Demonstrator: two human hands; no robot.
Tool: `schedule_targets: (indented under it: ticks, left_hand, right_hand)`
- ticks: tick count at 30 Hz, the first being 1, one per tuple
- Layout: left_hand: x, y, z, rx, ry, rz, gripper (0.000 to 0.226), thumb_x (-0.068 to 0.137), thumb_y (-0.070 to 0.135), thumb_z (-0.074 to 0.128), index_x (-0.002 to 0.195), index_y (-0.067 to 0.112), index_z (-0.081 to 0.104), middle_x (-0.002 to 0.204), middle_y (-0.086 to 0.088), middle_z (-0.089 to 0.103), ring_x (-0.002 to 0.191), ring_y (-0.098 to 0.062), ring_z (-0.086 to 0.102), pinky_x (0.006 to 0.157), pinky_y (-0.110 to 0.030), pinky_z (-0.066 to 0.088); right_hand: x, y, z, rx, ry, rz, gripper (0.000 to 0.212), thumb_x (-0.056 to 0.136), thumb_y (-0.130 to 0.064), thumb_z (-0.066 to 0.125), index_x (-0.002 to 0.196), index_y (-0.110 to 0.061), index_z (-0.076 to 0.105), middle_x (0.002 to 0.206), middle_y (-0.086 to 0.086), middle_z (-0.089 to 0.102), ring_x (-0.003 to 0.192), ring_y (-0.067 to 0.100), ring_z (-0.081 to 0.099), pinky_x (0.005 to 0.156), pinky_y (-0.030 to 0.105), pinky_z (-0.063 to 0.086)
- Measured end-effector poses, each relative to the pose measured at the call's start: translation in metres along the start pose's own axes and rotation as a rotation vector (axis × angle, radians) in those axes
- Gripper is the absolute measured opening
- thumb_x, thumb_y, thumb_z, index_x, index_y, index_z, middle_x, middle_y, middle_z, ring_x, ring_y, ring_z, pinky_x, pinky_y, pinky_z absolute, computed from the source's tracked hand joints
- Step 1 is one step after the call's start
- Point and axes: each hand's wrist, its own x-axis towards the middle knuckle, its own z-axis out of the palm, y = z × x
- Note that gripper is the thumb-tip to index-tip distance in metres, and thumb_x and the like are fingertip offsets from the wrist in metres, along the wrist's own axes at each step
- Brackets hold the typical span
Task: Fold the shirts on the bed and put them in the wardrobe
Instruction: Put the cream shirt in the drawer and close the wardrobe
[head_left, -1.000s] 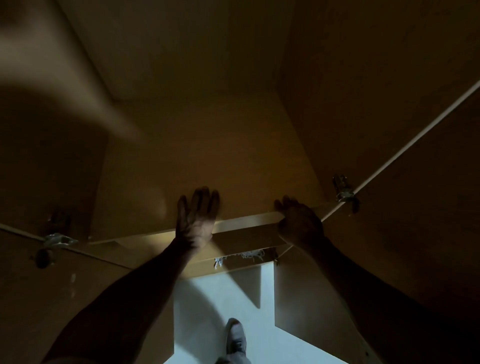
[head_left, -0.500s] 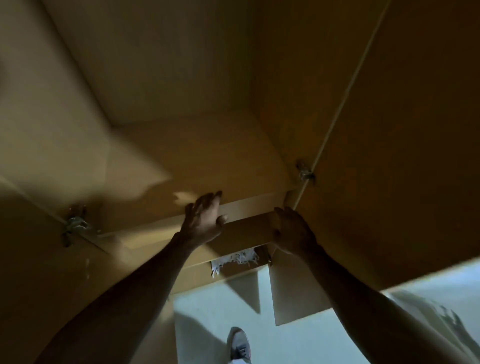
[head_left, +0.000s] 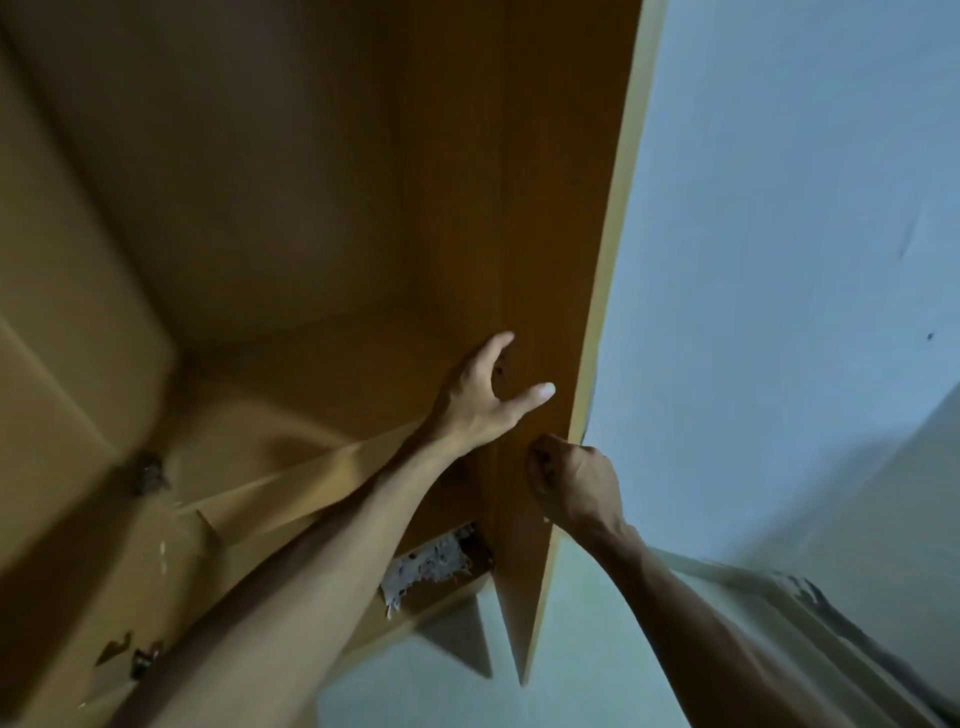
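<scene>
A: What is your right hand (head_left: 574, 486) doing?

B: Your right hand is curled into a fist around the pale front edge of the wardrobe door (head_left: 535, 249), grasping it low down, with the knuckles toward you.

A: And the left?

B: Your left hand (head_left: 483, 400) is just above and to the left of that fist, fingers spread and loose, holding nothing. Its palm lies against the brown inner face of the same door.

A: What is around them?

B: Left of both hands, the wardrobe (head_left: 218, 218) stands open, and its shelf (head_left: 291, 395) runs away from your left wrist, bare as far as you can see. Under your left forearm a scrap of torn white paper (head_left: 428, 564) sticks to a lower board. Right of the fist is the pale wall (head_left: 789, 218).

A: The shirts?

B: At the lower right, beyond your right forearm, some light cloth (head_left: 810, 597) shows; I cannot tell whether it is a shirt.
</scene>
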Motion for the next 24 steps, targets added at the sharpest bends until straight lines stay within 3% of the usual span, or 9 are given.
schedule_targets:
  ticks: [4, 6, 8, 10, 14, 16, 18, 22, 24]
  left_hand:
    - [0.016, 0.07, -0.003, -0.027, 0.014, 0.02, 0.098, 0.085, 0.054, 0.074, 0.16, 0.02, 0.019, 0.166, -0.006, 0.024, 0.15, -0.025, 0.027, 0.117, -0.045, 0.031]
    - [0.024, 0.095, -0.002, 0.017, 0.04, 0.008, 0.099, 0.088, 0.051, 0.072, 0.161, 0.014, 0.015, 0.166, -0.009, 0.022, 0.151, -0.027, 0.025, 0.119, -0.043, 0.03]
    - [0.032, 0.109, -0.001, 0.032, 0.063, -0.016, 0.094, 0.09, 0.047, 0.071, 0.159, 0.012, 0.019, 0.163, -0.01, 0.03, 0.149, -0.028, 0.032, 0.118, -0.042, 0.034]
    - [0.034, 0.118, 0.0, 0.056, 0.049, -0.028, 0.081, 0.092, 0.043, 0.07, 0.155, 0.013, 0.029, 0.157, -0.007, 0.04, 0.143, -0.027, 0.041, 0.113, -0.039, 0.04]
    - [0.035, 0.121, 0.0, 0.115, 0.021, -0.004, 0.054, 0.092, 0.038, 0.071, 0.134, 0.013, 0.048, 0.133, -0.005, 0.059, 0.121, -0.026, 0.059, 0.098, -0.035, 0.052]
    - [0.033, 0.115, 0.001, 0.11, 0.019, 0.009, 0.047, 0.087, 0.039, 0.076, 0.12, 0.015, 0.052, 0.116, -0.003, 0.063, 0.108, -0.024, 0.064, 0.092, -0.038, 0.057]
    - [0.03, 0.11, 0.002, 0.101, 0.038, 0.009, 0.045, 0.085, 0.042, 0.077, 0.113, 0.017, 0.052, 0.107, 0.0, 0.063, 0.1, -0.023, 0.066, 0.087, -0.04, 0.06]
    - [0.022, 0.092, -0.011, 0.083, 0.098, -0.021, 0.025, 0.096, 0.028, 0.066, 0.112, 0.016, 0.052, 0.1, 0.001, 0.06, 0.096, -0.021, 0.065, 0.085, -0.039, 0.06]
    - [0.015, 0.078, -0.026, 0.105, 0.13, -0.041, 0.028, 0.099, 0.025, 0.06, 0.122, 0.011, 0.052, 0.103, 0.002, 0.054, 0.097, -0.018, 0.06, 0.081, -0.033, 0.055]
  right_hand:
    - [0.009, -0.001, -0.039, 0.17, 0.212, 0.209, 0.009, 0.096, -0.03, 0.055, 0.098, -0.021, 0.054, 0.088, -0.001, 0.065, 0.075, 0.022, 0.063, 0.066, 0.036, 0.054]
    - [0.019, -0.002, -0.053, 0.319, 0.248, 0.29, 0.024, 0.096, -0.023, 0.06, 0.117, -0.016, 0.051, 0.111, 0.004, 0.063, 0.1, 0.023, 0.063, 0.081, 0.04, 0.054]
    - [0.031, -0.005, -0.066, 0.525, 0.111, 0.332, 0.05, 0.098, -0.023, 0.062, 0.142, -0.019, 0.041, 0.141, 0.005, 0.053, 0.127, 0.024, 0.053, 0.1, 0.043, 0.051]
    - [0.037, -0.011, -0.078, 0.684, -0.059, 0.326, 0.06, 0.1, -0.022, 0.059, 0.153, -0.026, 0.032, 0.153, 0.0, 0.044, 0.138, 0.025, 0.043, 0.109, 0.046, 0.043]
    - [0.038, -0.007, -0.085, 0.766, -0.129, 0.324, 0.066, 0.091, -0.025, 0.064, 0.151, -0.03, 0.038, 0.152, 0.0, 0.047, 0.14, 0.028, 0.042, 0.113, 0.056, 0.04]
    - [0.036, -0.006, -0.084, 0.748, -0.133, 0.332, 0.07, 0.086, -0.03, 0.066, 0.15, -0.032, 0.039, 0.152, 0.0, 0.048, 0.14, 0.029, 0.043, 0.111, 0.058, 0.042]
    - [0.037, -0.007, -0.08, 0.71, -0.115, 0.32, 0.064, 0.092, -0.024, 0.067, 0.15, -0.029, 0.041, 0.152, 0.001, 0.049, 0.139, 0.028, 0.046, 0.111, 0.056, 0.043]
    - [0.038, -0.021, -0.064, 0.627, -0.083, 0.268, 0.058, 0.09, -0.039, 0.073, 0.143, -0.029, 0.051, 0.139, -0.002, 0.061, 0.126, 0.022, 0.06, 0.105, 0.047, 0.05]
    - [0.04, -0.034, -0.052, 0.56, -0.077, 0.225, 0.058, 0.087, -0.049, 0.073, 0.138, -0.029, 0.056, 0.133, -0.004, 0.065, 0.119, 0.018, 0.065, 0.101, 0.044, 0.052]
